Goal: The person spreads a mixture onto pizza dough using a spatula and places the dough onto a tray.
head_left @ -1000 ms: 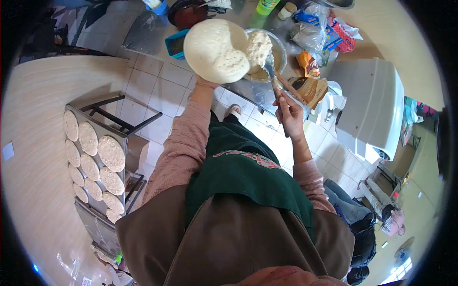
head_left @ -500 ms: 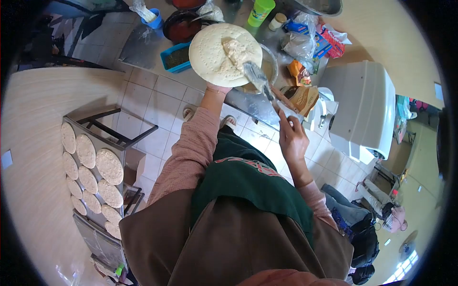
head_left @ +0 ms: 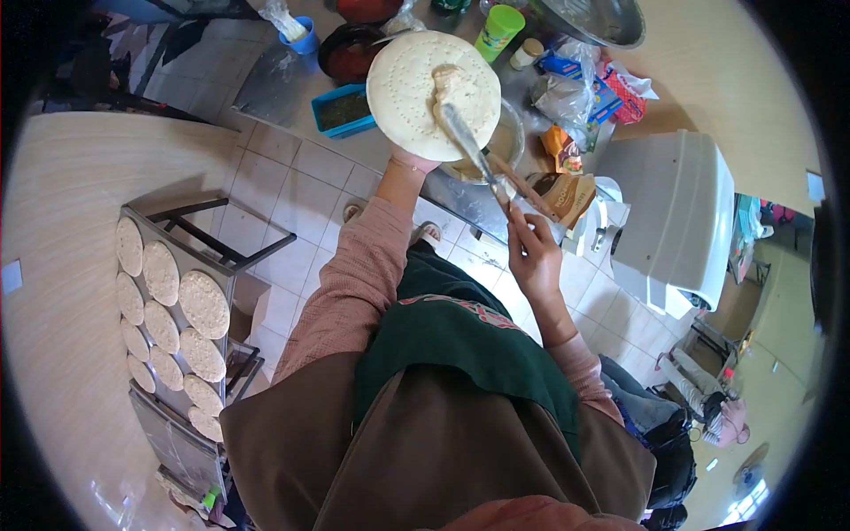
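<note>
My left hand (head_left: 414, 159) holds up a round, pale pizza base (head_left: 398, 97) from below; its fingers are mostly hidden underneath. Small holes dot the dough. On its right half lies a lumpy, cream-coloured spread (head_left: 454, 90). My right hand (head_left: 535, 252) is closed round the handle of a spatula (head_left: 467, 142), whose smeared blade touches the spread. Partly covered by the base, a metal bowl (head_left: 516, 124) with pale contents stands on the counter, and a wooden handle (head_left: 522, 184) slants out of it.
A blue container (head_left: 341, 111) of dark herbs and a dark bowl of red sauce (head_left: 347, 60) stand on the metal counter (head_left: 274, 97). Bags and packets (head_left: 567, 97) lie on the right. Several bases fill a rack (head_left: 164, 274) at left. People (head_left: 699, 389) are at lower right.
The spatula blade has turned nearly edge-on and its tip has shifted slightly up and left over the base. The base now sits a little further right and higher in view.
</note>
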The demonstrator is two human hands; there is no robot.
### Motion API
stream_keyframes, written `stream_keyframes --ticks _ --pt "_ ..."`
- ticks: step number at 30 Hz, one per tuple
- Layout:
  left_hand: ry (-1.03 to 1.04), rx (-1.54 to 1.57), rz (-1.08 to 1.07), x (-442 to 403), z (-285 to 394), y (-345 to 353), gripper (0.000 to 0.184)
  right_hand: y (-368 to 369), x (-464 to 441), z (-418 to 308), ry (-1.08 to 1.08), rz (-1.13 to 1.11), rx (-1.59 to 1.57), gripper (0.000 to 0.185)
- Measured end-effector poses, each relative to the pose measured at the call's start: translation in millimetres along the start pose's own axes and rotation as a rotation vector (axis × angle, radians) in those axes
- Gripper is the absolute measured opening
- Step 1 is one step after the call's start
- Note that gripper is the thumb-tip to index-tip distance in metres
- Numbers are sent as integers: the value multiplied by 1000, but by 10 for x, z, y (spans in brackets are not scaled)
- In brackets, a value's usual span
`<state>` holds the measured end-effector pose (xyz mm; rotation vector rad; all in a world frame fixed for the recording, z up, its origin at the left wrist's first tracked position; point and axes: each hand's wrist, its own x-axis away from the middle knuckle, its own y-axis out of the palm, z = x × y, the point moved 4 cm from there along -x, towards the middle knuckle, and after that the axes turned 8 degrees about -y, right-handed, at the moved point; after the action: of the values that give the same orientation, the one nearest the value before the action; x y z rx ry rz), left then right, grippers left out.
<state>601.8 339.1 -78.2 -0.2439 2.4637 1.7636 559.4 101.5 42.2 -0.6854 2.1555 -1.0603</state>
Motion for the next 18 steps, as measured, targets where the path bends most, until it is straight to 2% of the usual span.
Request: stream_keyframes --ticks 4,6,7,8,10,12,14,16,18 --pt "-4 -113 -15 29 73 -162 68 -126 13 -95 -37 -52 -156 34" --pt "119 -330 153 21 42 -115 67 -152 -101 -62 -58 76 -154 34" --pt "17 -51 -67 25 14 20 67 -169 -196 -16 -62 146 -103 33" --pt "15 -51 -68 13 -20 93 67 -180 -276 32 -66 216 -51 32" --pt "239 -611 285 24 13 148 68 -60 -354 129 -35 204 -21 32" --pt "234 -596 300 -25 -32 170 69 -1 -345 86 -8 193 3 31" --pt "240 -583 322 -9 -31 186 70 49 -270 -103 -118 107 63 32" --pt "137 -489 349 13 -68 178 70 26 -200 -169 -153 93 33 34" --pt "183 -537 401 41 -114 219 70 -14 -172 -179 -101 22 -87 35"
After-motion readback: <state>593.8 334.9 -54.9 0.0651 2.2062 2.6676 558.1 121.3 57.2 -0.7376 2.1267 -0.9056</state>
